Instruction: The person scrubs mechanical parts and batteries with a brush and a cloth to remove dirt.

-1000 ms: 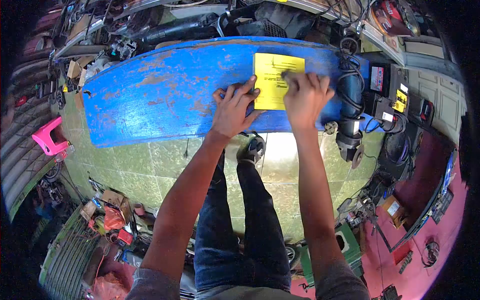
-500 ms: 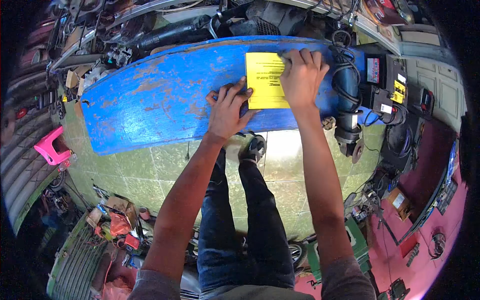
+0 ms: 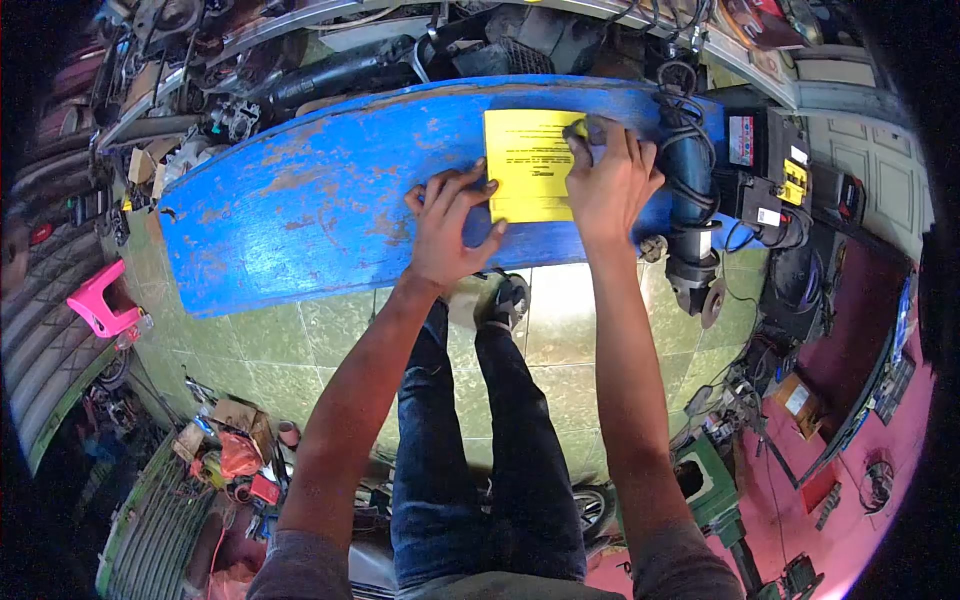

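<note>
A yellow printed sheet (image 3: 530, 180) lies flat on the blue board (image 3: 330, 210), its text upside down to me. My left hand (image 3: 450, 222) rests at the sheet's left side, fingers spread, with fingertips right at its edge and the thumb near the lower left corner. Over the right part of the sheet, my right hand (image 3: 613, 180) is closed, thumb and fingers pinched together near the upper right corner. A bit of yellow-green shows between those fingers, and the hand hides the sheet's right edge.
A blue angle grinder (image 3: 692, 185) wrapped in its cord lies at the board's right end. Beside it are black batteries (image 3: 752, 140). A pink stool (image 3: 103, 300) stands on the tiled floor at left. Metal parts line the back; a green machine (image 3: 705, 485) sits lower right.
The right hand has shifted slightly down and turned, baring its thumb and the yellow-green bit between its fingers. The left hand stays at the sheet's left edge; the whole view has shifted slightly.
</note>
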Demonstrator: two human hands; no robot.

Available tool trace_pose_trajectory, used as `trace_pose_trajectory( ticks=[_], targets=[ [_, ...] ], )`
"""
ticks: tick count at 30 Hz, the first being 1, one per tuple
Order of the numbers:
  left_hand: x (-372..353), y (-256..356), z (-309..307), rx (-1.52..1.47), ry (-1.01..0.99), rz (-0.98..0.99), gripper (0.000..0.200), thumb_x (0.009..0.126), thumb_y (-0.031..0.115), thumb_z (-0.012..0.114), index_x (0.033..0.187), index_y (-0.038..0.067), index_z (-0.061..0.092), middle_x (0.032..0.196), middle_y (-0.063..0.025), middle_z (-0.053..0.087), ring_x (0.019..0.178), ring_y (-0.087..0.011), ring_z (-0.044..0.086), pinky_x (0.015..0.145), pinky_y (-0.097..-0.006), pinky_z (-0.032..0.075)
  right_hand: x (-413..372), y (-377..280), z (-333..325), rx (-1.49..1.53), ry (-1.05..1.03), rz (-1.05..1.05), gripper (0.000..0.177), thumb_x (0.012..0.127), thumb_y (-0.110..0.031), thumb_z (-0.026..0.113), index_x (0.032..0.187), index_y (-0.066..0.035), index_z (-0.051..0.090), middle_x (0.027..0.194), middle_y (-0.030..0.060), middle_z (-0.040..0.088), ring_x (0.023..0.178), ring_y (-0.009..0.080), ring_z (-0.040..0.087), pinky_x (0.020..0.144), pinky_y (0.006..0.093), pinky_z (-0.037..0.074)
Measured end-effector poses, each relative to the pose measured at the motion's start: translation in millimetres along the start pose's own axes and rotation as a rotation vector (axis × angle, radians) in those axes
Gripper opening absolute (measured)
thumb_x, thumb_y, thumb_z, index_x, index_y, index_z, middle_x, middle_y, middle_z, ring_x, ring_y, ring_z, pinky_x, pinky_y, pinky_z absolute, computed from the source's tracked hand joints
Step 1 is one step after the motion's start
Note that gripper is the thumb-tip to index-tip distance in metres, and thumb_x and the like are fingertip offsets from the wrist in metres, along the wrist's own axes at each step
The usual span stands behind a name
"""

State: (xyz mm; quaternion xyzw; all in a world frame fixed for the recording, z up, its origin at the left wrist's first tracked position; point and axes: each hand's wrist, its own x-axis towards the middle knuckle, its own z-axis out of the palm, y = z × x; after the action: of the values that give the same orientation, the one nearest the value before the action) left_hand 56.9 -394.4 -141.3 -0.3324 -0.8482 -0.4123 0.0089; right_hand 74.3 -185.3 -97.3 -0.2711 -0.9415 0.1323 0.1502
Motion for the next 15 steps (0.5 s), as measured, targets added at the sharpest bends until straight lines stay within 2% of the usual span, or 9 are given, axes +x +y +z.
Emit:
trace_pose_trajectory(
  ticks=[1, 3, 5, 7, 8, 11, 12, 14, 15],
  targets=[
    [6.1, 3.4, 1.7, -0.009, 0.005, 0.001, 0.049, 0.080, 0.030, 0.082, 0.120, 0.009, 0.064, 0.133, -0.0122, 0.063, 0.117, -0.0309, 0.056, 0.102, -0.0492, 0.028, 0.4, -2.9, -3.0, -0.010, -0.002, 0.083, 0.022, 0.084, -0.025, 0.076, 0.104, -0.015, 0.076, 0.106, 0.0071, 0.073, 0.109, 0.0303, 0.058, 0.090, 0.0540, 0.038],
    [21.5, 11.3, 5.5, 0.031, 0.045, -0.378, 0.047, 0.085, 0.033, 0.078, 0.122, 0.007, 0.065, 0.121, -0.0135, 0.068, 0.115, -0.0331, 0.057, 0.100, -0.0524, 0.031, 1.6, -7.2, -11.7, -0.006, -0.136, 0.193, 0.025, 0.086, -0.029, 0.076, 0.107, -0.016, 0.077, 0.109, 0.0079, 0.073, 0.115, 0.0307, 0.057, 0.092, 0.0560, 0.038],
    [52.0, 22.4, 4.3, 0.025, 0.090, -0.438, 0.048, 0.088, 0.038, 0.076, 0.122, 0.006, 0.068, 0.113, -0.0147, 0.070, 0.112, -0.0341, 0.057, 0.096, -0.0581, 0.034, 2.8, -8.9, -17.8, 0.006, -0.268, 0.309, 0.028, 0.087, -0.034, 0.076, 0.110, -0.018, 0.078, 0.112, 0.0087, 0.074, 0.121, 0.0311, 0.057, 0.094, 0.0581, 0.038],
    [76.0, 33.4, -3.0, 0.215, -0.130, -0.608, 0.044, 0.088, 0.039, 0.076, 0.116, 0.005, 0.073, 0.106, -0.0165, 0.072, 0.115, -0.0343, 0.056, 0.096, -0.0581, 0.036, 10.2, -8.8, -17.5, 0.029, -0.395, 0.383, 0.025, 0.088, -0.036, 0.074, 0.107, -0.019, 0.080, 0.114, 0.0108, 0.074, 0.126, 0.0320, 0.055, 0.096, 0.0619, 0.038],
    [81.0, 33.6, -3.6, 0.197, -0.137, -0.636, 0.042, 0.085, 0.040, 0.080, 0.107, 0.005, 0.076, 0.100, -0.0183, 0.072, 0.111, -0.0326, 0.061, 0.096, -0.0496, 0.043, 11.3, -7.5, -16.1, 0.026, -0.393, 0.385, 0.025, 0.088, -0.036, 0.074, 0.107, -0.019, 0.080, 0.114, 0.0108, 0.074, 0.126, 0.0320, 0.055, 0.096, 0.0619, 0.038],
    [81.0, 19.7, 5.8, -0.049, -0.112, -0.724, 0.043, 0.081, 0.039, 0.084, 0.104, 0.003, 0.077, 0.097, -0.0182, 0.073, 0.102, -0.0321, 0.067, 0.090, -0.0409, 0.050, 11.8, -1.1, -8.6, 0.072, -0.365, 0.355, 0.024, 0.088, -0.033, 0.075, 0.106, -0.017, 0.080, 0.111, 0.0117, 0.074, 0.122, 0.0325, 0.057, 0.095, 0.0633, 0.038],
    [82.5, 20.2, 7.8, -0.050, -0.111, -0.719, 0.043, 0.081, 0.039, 0.084, 0.104, 0.003, 0.077, 0.097, -0.0182, 0.073, 0.102, -0.0321, 0.067, 0.090, -0.0409, 0.050, 12.2, 1.5, -4.8, 0.122, -0.300, 0.313, 0.024, 0.087, -0.031, 0.076, 0.105, -0.015, 0.080, 0.110, 0.0128, 0.074, 0.120, 0.0331, 0.058, 0.096, 0.0637, 0.037],
    [84.8, 20.6, 11.8, -0.074, -0.032, -0.770, 0.037, 0.078, 0.035, 0.086, 0.099, 0.007, 0.076, 0.106, -0.0158, 0.072, 0.102, -0.0361, 0.063, 0.088, -0.0527, 0.047, 13.9, 7.3, 3.5, 0.172, -0.231, 0.273, 0.024, 0.086, -0.028, 0.076, 0.105, -0.014, 0.080, 0.109, 0.0139, 0.074, 0.118, 0.0338, 0.059, 0.096, 0.0641, 0.037],
    [87.8, 21.2, 11.9, -0.073, -0.031, -0.764, 0.037, 0.078, 0.035, 0.086, 0.099, 0.007, 0.076, 0.106, -0.0158, 0.072, 0.102, -0.0361, 0.063, 0.088, -0.0527, 0.047, 17.6, 7.0, 6.1, 0.278, -0.138, 0.249, 0.024, 0.085, -0.024, 0.077, 0.105, -0.011, 0.080, 0.106, 0.0143, 0.074, 0.114, 0.0341, 0.060, 0.096, 0.0611, 0.038]
  ],
)
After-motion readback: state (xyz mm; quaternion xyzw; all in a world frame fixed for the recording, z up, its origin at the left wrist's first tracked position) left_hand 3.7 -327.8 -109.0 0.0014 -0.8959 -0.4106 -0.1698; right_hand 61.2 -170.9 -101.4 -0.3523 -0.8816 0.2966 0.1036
